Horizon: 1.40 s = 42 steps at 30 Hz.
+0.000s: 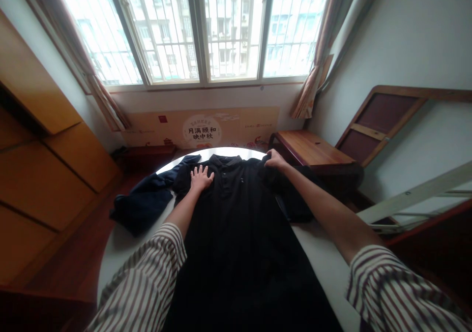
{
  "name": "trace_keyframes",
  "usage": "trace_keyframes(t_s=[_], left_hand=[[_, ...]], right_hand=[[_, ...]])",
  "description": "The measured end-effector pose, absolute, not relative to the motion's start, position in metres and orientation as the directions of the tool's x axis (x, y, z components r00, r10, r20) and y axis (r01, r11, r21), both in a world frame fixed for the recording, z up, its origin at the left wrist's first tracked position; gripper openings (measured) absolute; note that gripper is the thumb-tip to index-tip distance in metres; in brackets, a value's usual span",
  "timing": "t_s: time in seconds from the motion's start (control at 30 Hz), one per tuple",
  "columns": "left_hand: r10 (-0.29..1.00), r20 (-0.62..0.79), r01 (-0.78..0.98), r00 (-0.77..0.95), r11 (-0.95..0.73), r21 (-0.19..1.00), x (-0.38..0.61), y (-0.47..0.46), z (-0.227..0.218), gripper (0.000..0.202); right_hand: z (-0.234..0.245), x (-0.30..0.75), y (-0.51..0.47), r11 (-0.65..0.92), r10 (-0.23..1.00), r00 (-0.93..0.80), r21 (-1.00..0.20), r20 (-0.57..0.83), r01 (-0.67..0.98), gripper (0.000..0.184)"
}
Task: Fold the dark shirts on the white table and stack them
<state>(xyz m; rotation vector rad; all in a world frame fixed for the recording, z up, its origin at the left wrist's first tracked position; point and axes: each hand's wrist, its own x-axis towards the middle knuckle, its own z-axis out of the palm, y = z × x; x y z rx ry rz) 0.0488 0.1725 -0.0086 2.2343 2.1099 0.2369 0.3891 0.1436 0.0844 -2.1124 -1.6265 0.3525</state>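
Observation:
A black polo shirt [239, 233] lies spread face up on a white round table [125, 258], its collar toward the window and its lower part toward me. My left hand [201, 178] rests flat on the shirt beside the collar, fingers spread. At the shirt's right shoulder, my right hand [275, 160] pinches the black cloth between thumb and fingers. Left of the shirt is a bunched dark navy garment [143, 201], partly over the table's edge. More dark folded cloth [295, 204] lies to the right, under my right forearm.
Behind the table, a printed cardboard panel [155, 125] leans under the barred window [202, 32]. A wooden side table [313, 147] stands at the back right, near a wooden frame [383, 120]. Wooden cabinets [47, 174] line the left side.

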Motion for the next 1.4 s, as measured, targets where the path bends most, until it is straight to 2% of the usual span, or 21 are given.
trace_keyframes(t_s=[0.13, 0.27, 0.43, 0.63, 0.7, 0.83, 0.93, 1.1, 1.23, 1.4], left_hand=[[0.996, 0.071, 0.986, 0.045, -0.056, 0.156, 0.050, 0.172, -0.008, 0.071], [0.996, 0.080, 0.985, 0.048, -0.061, 0.161, 0.051, 0.171, -0.009, 0.071], [0.995, 0.089, 0.987, 0.045, -0.059, 0.150, 0.052, 0.170, -0.009, 0.070], [0.993, 0.107, 0.987, 0.046, -0.062, 0.148, 0.051, 0.173, -0.012, 0.070], [0.993, 0.108, 0.987, 0.044, -0.060, 0.148, 0.051, 0.173, -0.013, 0.070], [0.994, 0.100, 0.985, 0.045, -0.062, 0.164, 0.051, 0.172, -0.011, 0.071], [0.996, 0.083, 0.985, 0.041, -0.054, 0.165, 0.051, 0.172, -0.008, 0.070], [0.997, 0.067, 0.986, 0.036, -0.046, 0.161, 0.053, 0.170, -0.007, 0.070], [0.997, 0.066, 0.988, 0.040, -0.050, 0.147, 0.048, 0.171, -0.007, 0.071], [0.999, 0.014, 0.990, 0.038, -0.040, 0.137, 0.033, 0.181, -0.005, 0.075]], right_hand=[[0.088, 0.377, 0.143, -0.080, 0.967, 0.199, -0.549, 0.160, 0.832, 0.062], [0.081, 0.369, 0.152, -0.019, 0.994, 0.081, -0.610, 0.073, 0.792, 0.026], [0.073, 0.373, 0.179, -0.017, 0.989, 0.092, -0.542, 0.112, 0.840, 0.019], [0.063, 0.359, 0.210, 0.033, 0.999, -0.021, -0.386, 0.035, 0.922, 0.028], [0.059, 0.356, 0.212, 0.006, 0.999, 0.007, -0.334, 0.038, 0.943, 0.028], [0.053, 0.350, 0.207, -0.070, 0.984, 0.109, -0.258, 0.139, 0.964, 0.031], [0.046, 0.337, 0.197, -0.049, 0.980, 0.093, -0.240, 0.178, 0.970, 0.041], [0.021, 0.310, 0.177, 0.022, 0.998, -0.007, -0.237, 0.061, 0.971, 0.053], [0.007, 0.311, 0.169, -0.087, 0.996, 0.084, -0.231, -0.024, 0.969, 0.071], [0.007, 0.322, 0.175, -0.174, 0.984, 0.161, -0.235, -0.071, 0.956, 0.072]])
